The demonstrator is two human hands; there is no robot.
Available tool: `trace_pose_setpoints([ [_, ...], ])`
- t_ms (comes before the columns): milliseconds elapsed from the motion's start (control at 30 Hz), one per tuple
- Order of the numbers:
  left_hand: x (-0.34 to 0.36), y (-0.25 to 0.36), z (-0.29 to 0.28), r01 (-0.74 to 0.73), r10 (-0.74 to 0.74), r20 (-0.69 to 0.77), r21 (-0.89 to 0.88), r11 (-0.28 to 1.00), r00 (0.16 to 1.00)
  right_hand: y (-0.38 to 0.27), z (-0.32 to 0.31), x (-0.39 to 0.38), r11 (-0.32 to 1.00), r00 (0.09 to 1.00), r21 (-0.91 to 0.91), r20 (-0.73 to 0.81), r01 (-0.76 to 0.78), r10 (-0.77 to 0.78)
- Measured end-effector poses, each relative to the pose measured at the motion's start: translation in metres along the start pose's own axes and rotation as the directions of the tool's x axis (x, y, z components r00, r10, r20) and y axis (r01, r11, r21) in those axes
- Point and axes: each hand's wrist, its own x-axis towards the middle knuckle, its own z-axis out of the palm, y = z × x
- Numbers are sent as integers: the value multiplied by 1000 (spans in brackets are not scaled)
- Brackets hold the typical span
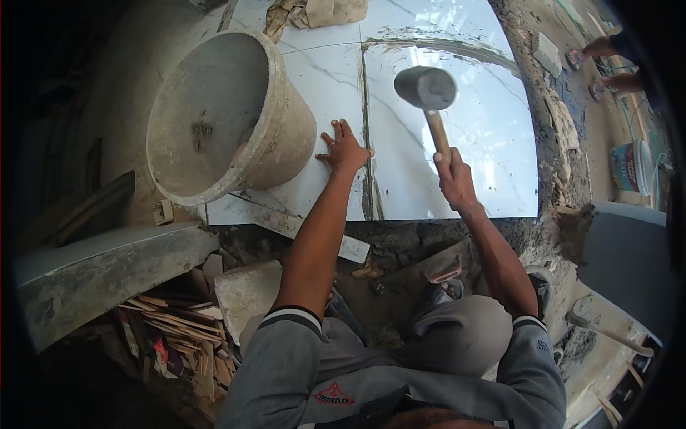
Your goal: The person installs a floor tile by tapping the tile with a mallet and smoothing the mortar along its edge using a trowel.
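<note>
My right hand (455, 177) is wrapped round the wooden handle of a mallet (426, 89). The mallet's thick grey head is slightly blurred and appears raised over a glossy white marble-patterned tile (493, 168). My left hand (346, 150) rests with fingers spread on the neighbouring white tile (330, 86), close to the dirty joint (366, 129) between the two. Left of that hand, a big cement-stained bucket (286, 139) leans with its mouth tilted toward me. Whether the mallet touches the tile cannot be made out.
A crumpled cloth (325, 11) lies on the far tiles. Below the bucket is a long flat strip (286, 223). Broken slabs (246, 297) and thin wood scraps (182, 325) are piled at lower left. Another person's feet (597, 87) and a paint bucket (632, 168) are at right.
</note>
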Motion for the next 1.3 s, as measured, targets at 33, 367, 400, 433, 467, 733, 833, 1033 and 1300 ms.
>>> trace_pose_setpoints([
  [33, -1, -3, -1, 23, -23, 9, 2, 1000, 1000, -14, -5, -10, 993, 996, 80, -23, 85, -84],
  [367, -11, 2, 2, -1, 1, 7, -4, 1000, 1000, 9, -1, -55, 998, 999, 56, -5, 33, -32],
  [400, -7, 4, 0, -13, 13, -10, -7, 1000, 1000, 18, 4, -60, 991, 990, 47, -69, 125, -122],
  [433, -6, 5, -1, -25, 25, -26, -11, 1000, 999, 26, 6, -66, 976, 969, 31, -133, 216, -210],
  [467, -5, 6, 1, -22, 22, -23, -2, 1000, 999, 25, 2, -73, 991, 991, -50, -48, 121, -123],
  [733, -4, 9, 2, -31, 31, -5, -11, 999, 999, 31, -6, -111, 971, 965, -91, -123, 221, -232],
  [833, -2, 4, 6, -24, 23, -13, -4, 1000, 1000, 47, -7, -114, 980, 999, -194, 21, 37, -34],
  [1033, 2, 3, 4, -39, 38, -30, -12, 999, 999, 35, -3, -130, 969, 958, -12, -146, 246, -245],
  [1300, 1, 7, 2, -30, 30, -28, 6, 1000, 999, 44, 3, -139, 989, 990, -62, 28, 137, -135],
])
